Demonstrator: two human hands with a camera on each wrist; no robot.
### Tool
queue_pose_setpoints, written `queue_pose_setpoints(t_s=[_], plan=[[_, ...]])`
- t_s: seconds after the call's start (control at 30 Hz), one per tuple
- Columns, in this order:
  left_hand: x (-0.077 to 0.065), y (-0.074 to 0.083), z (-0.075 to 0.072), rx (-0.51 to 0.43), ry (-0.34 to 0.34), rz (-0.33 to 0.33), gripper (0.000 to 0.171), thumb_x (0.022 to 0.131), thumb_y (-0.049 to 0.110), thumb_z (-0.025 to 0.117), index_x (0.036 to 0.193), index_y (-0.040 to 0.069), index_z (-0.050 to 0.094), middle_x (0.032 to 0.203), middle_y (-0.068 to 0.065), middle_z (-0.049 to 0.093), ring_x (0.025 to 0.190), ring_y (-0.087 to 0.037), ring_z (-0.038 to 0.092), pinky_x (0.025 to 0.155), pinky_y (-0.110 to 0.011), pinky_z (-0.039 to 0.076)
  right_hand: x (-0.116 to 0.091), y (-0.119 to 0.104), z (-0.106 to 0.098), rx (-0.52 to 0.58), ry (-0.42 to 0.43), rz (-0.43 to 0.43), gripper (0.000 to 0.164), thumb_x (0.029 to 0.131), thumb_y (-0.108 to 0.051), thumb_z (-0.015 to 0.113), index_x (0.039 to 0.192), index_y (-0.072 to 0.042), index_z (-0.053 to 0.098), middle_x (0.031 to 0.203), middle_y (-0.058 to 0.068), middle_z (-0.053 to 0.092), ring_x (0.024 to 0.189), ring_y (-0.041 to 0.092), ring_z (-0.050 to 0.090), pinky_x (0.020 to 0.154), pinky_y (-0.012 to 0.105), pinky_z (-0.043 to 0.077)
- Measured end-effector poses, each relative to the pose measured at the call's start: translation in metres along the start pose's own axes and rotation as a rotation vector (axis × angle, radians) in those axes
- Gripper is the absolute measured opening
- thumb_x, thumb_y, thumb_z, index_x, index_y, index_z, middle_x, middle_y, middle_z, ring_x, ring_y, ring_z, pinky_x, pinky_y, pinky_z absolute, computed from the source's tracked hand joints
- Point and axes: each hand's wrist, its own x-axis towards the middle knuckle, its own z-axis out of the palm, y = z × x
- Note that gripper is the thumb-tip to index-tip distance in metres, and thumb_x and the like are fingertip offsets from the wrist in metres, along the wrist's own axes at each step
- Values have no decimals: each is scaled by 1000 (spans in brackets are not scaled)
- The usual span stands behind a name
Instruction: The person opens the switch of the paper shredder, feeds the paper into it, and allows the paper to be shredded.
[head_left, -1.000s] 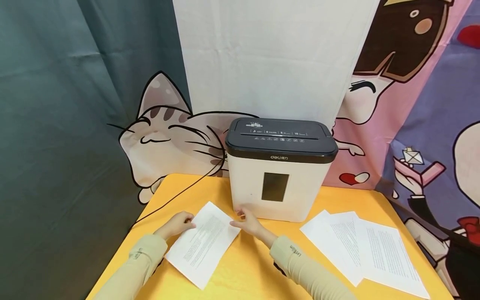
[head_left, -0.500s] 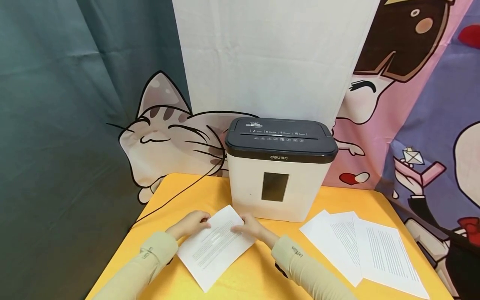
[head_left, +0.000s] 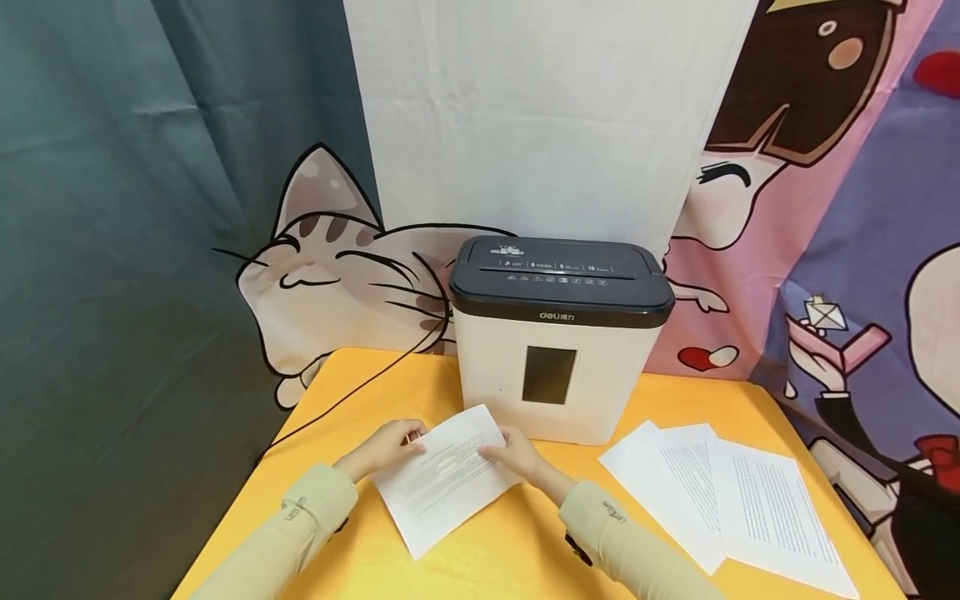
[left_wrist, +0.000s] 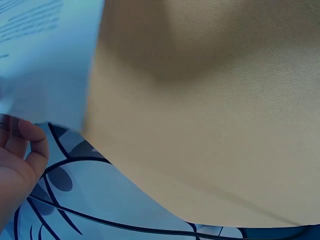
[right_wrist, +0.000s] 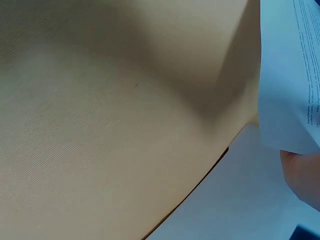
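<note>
A white printed sheet of paper (head_left: 450,483) is held over the yellow table, its front corner pointing toward me. My left hand (head_left: 392,446) pinches its left edge, thumb on top. On the opposite edge my right hand (head_left: 517,457) grips the sheet, thumb over the print and fingers underneath. In the left wrist view the paper (left_wrist: 45,75) hangs above the left hand's curled fingers (left_wrist: 35,137). The right wrist view shows the sheet's edge (right_wrist: 285,100) with part of the right hand (right_wrist: 302,177) behind it. Just behind the sheet stands a white paper shredder (head_left: 487,367) with a black slotted top.
Several printed sheets (head_left: 772,508) lie overlapping on the right of the yellow table (head_left: 480,567). A black cord (head_left: 352,392) runs from behind the shredder over the table's left edge. Cartoon-printed curtains (head_left: 540,125) hang close behind the table.
The sheet has moved right and turned clockwise, its top edge now nearer the shredder. The left hand shifted right with it; the right hand went from the sheet's corner to gripping its right edge.
</note>
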Motion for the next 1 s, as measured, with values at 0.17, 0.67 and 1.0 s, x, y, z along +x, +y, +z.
queue_pose_setpoints(t_s=[0.17,0.67,1.0], plan=[[-1,-4,-5,-17,-7,-8,15,83,12,70,92,5,61,82,-2,64,69,-8,50,62,-20,43,-2,1,-15,50,82,-21,26,85,-2,64,103,17,60,98,30,67,79,10,63,70,21,51],[1,-9,-13,-541,230,-19,20,84,6,69,91,-9,58,80,-7,66,69,-4,62,68,-19,53,-21,-21,-64,145,183,-34,30,90,-7,61,112,13,58,106,24,67,81,4,66,71,23,54],[12,13,1,-628,276,-43,28,85,4,68,105,-13,59,99,-20,66,80,1,60,75,-16,51,-37,-36,-78,228,280,-5,35,89,-8,63,117,12,56,104,8,71,86,1,65,77,20,52]])
